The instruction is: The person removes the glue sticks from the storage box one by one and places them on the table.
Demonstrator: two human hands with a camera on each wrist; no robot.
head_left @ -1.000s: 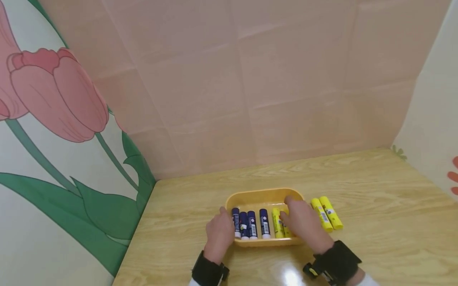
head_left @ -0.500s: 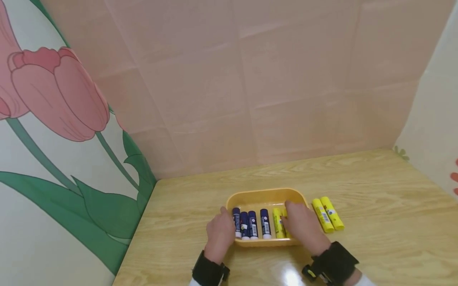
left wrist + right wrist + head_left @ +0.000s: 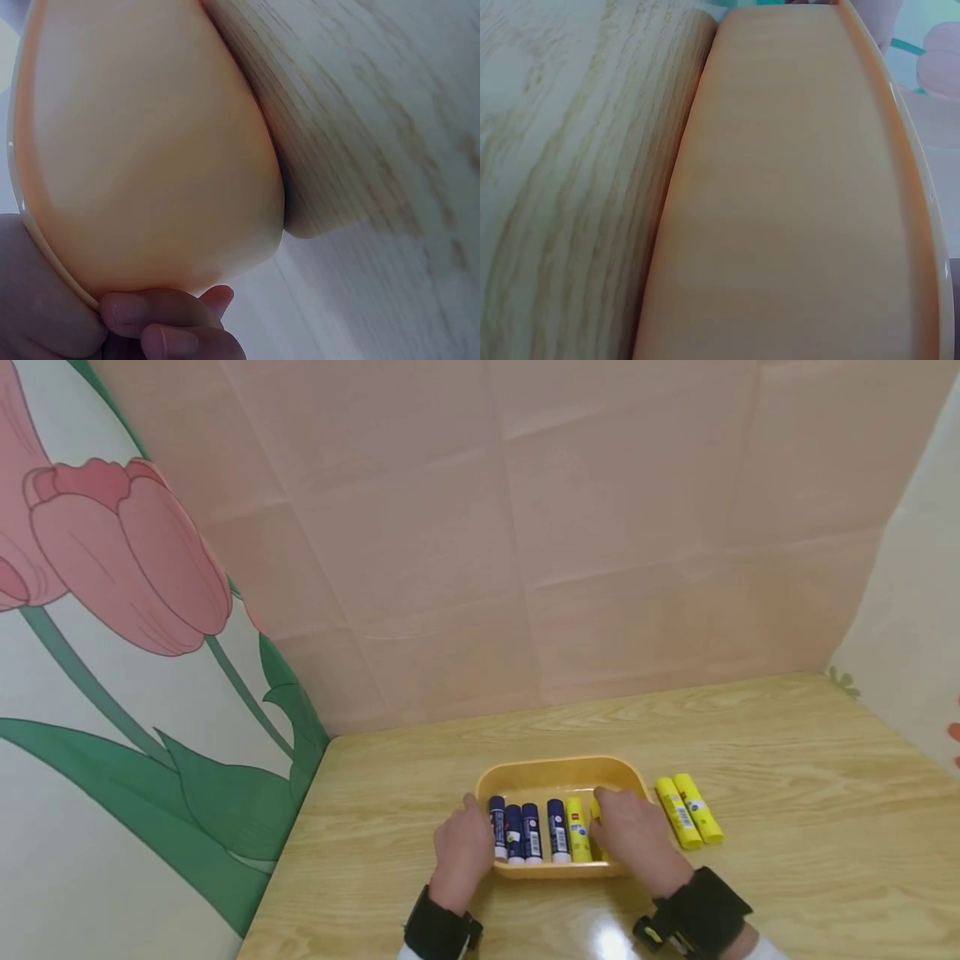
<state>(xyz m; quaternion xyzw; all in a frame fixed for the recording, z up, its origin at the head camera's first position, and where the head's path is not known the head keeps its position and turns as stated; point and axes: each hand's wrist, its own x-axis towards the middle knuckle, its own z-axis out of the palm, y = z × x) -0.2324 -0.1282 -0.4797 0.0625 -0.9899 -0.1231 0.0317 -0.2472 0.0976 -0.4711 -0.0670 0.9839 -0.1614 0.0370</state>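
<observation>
A yellow-orange plastic tray (image 3: pixel 555 870) stands on the table. Inside lie several dark blue glue sticks (image 3: pixel 557 827) with white ends, and a yellow glue stick (image 3: pixel 578 831) beside the rightmost blue one. My left hand (image 3: pixel 462 842) grips the tray's left end; in the left wrist view its fingers (image 3: pixel 176 341) curl against the outer wall below the rim. Over the tray's right end reaches my right hand (image 3: pixel 636 833), pinching a second yellow glue stick (image 3: pixel 596 810) mostly hidden behind it. The right wrist view shows only the tray's outside wall (image 3: pixel 780 187), not the fingers.
Two more yellow glue sticks (image 3: pixel 688 810) lie side by side on the wood-grain table (image 3: pixel 810 793), just right of the tray. A pink-brown covering (image 3: pixel 525 568) rises behind the table, and a tulip-patterned panel (image 3: pixel 135 560) stands at the left.
The left yellow glue stick in the tray has shifted left, up against the rightmost blue one. My right hand has moved slightly within the tray; the left hand keeps its hold.
</observation>
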